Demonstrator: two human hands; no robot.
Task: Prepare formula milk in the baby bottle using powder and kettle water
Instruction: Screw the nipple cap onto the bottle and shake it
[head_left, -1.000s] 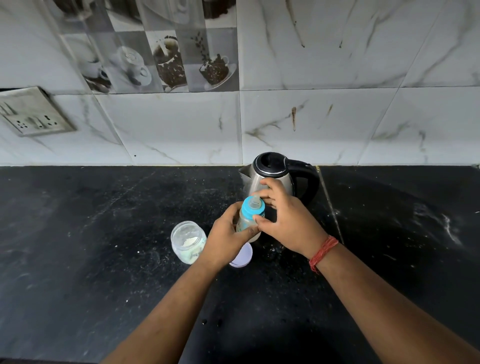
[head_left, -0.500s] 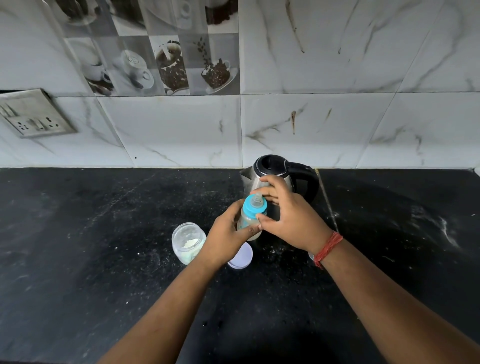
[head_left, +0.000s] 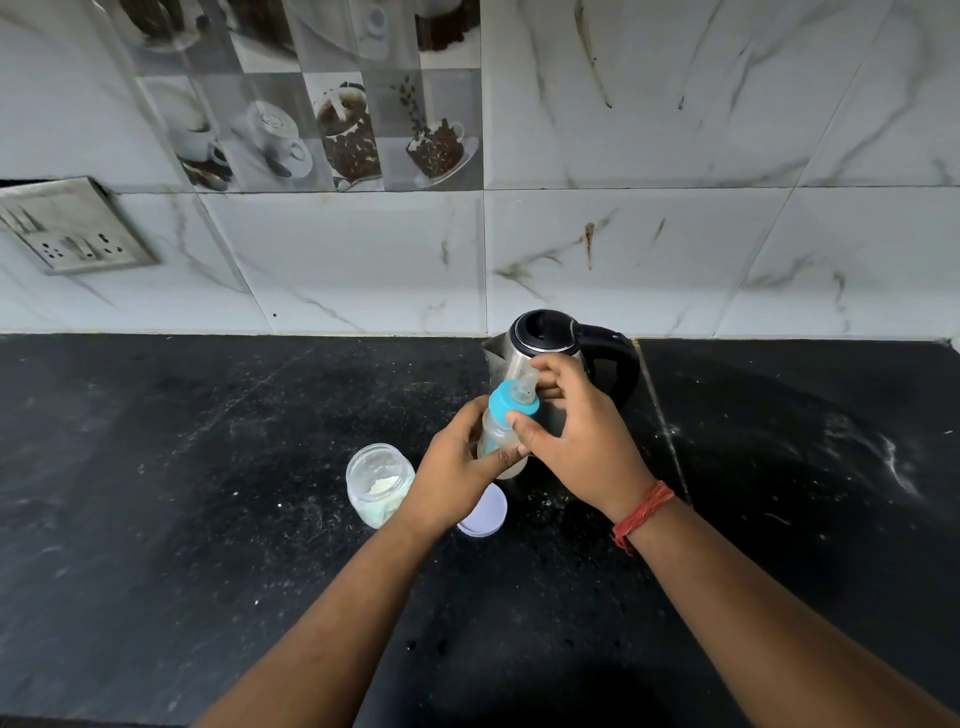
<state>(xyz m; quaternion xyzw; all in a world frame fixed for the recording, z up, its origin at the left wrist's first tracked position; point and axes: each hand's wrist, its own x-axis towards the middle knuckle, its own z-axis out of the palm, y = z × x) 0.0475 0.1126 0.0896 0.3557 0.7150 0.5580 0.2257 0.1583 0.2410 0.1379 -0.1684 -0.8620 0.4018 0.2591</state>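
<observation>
Above the black stone counter (head_left: 156, 519), our left hand (head_left: 457, 467) grips the clear, milky baby bottle (head_left: 498, 431) while our right hand (head_left: 576, 441) pinches its blue screw collar (head_left: 511, 402); tightening seems underway, shaking likely follows.

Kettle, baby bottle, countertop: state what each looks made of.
Kettle: brushed steel body by its metallic sheen, with a glossy black, probably plastic, lid and handle.
Baby bottle: translucent plastic, likely; matte blue collar, soft clear teat.
Countertop: polished black stone, perhaps granite; pale veins, faint reflections.
</observation>
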